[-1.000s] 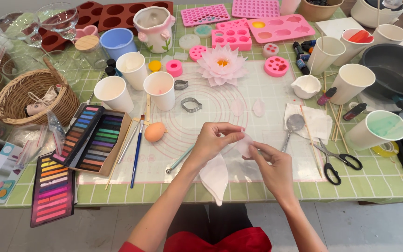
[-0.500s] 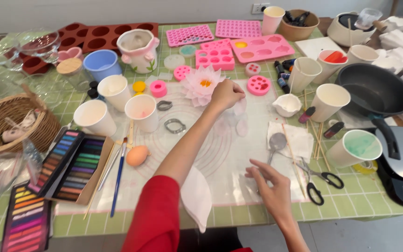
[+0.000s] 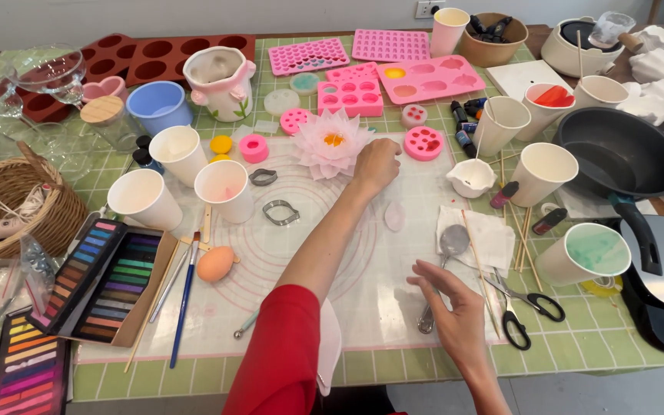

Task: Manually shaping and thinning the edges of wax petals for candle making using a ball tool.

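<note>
Reaching across the mat (image 3: 286, 253), left hand (image 3: 376, 165), fingers curled, touches the pale flower (image 3: 330, 146) (mid-table, far edge of mat). Right hand (image 3: 455, 303) hovers open, fingers spread, holding nothing, beside the spoon (image 3: 449, 246).

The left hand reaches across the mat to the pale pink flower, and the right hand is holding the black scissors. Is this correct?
Not quite. The left hand does reach to the pale pink flower, but the right hand holds nothing. It hovers open over the mat, and the black scissors lie apart to its right. The head view shows this.
</note>
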